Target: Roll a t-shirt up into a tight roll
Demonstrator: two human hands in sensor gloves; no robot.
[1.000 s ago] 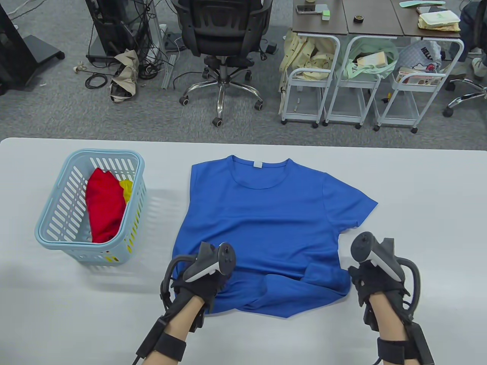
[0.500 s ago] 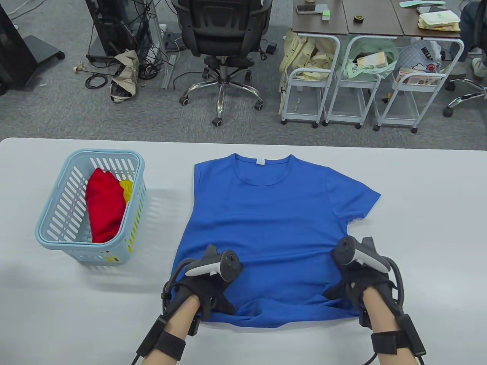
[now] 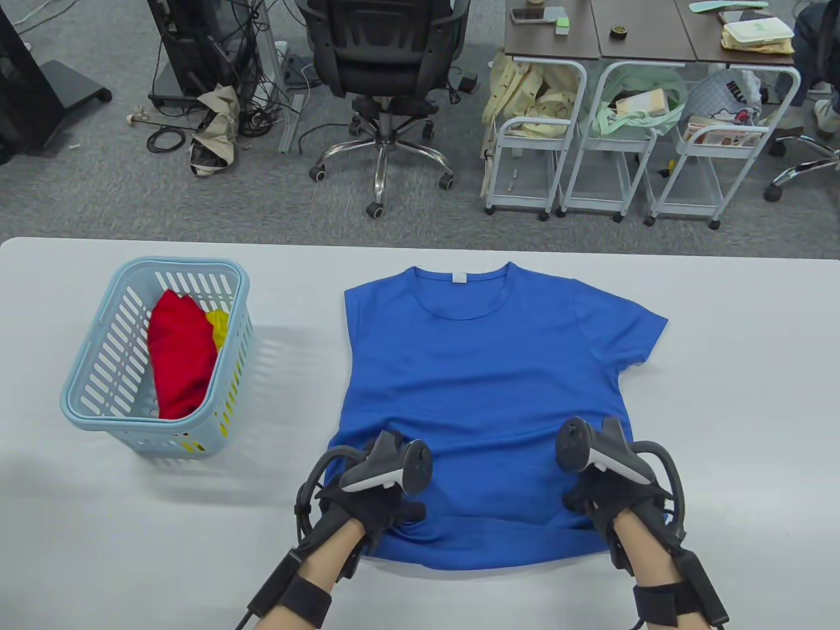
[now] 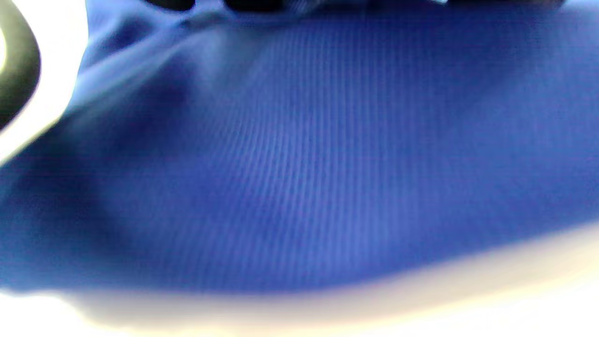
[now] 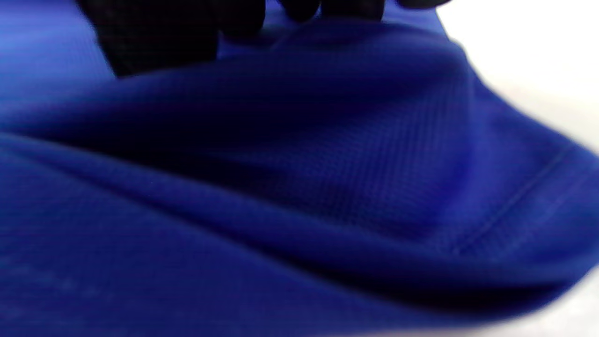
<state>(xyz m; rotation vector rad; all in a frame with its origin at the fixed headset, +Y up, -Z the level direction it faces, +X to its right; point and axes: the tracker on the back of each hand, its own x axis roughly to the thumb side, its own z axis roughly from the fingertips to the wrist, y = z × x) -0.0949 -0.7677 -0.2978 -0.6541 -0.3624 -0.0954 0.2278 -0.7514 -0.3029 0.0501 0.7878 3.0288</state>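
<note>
A blue t-shirt [image 3: 485,380] lies flat on the white table [image 3: 735,407], collar at the far side, right sleeve spread out, left edge straight. Its near hem is turned up into a narrow band [image 3: 499,545]. My left hand [image 3: 384,512] grips the band's left end, and my right hand [image 3: 600,499] grips its right end. Blue fabric [image 4: 299,164] fills the left wrist view, with only dark glove tips at the top edge. In the right wrist view my gloved fingers [image 5: 159,32] sit on a raised fold of the shirt [image 5: 327,187].
A light blue basket [image 3: 98,407] stands on the table's left, holding a red cloth [image 3: 177,354] and a bit of yellow. Beyond the far edge are an office chair [image 3: 384,59] and white carts [image 3: 590,131].
The shirt has slid to the right. My right hand came in from the bare table onto the hem's right end, and the rumpled hem has evened into a straight turned-up band.
</note>
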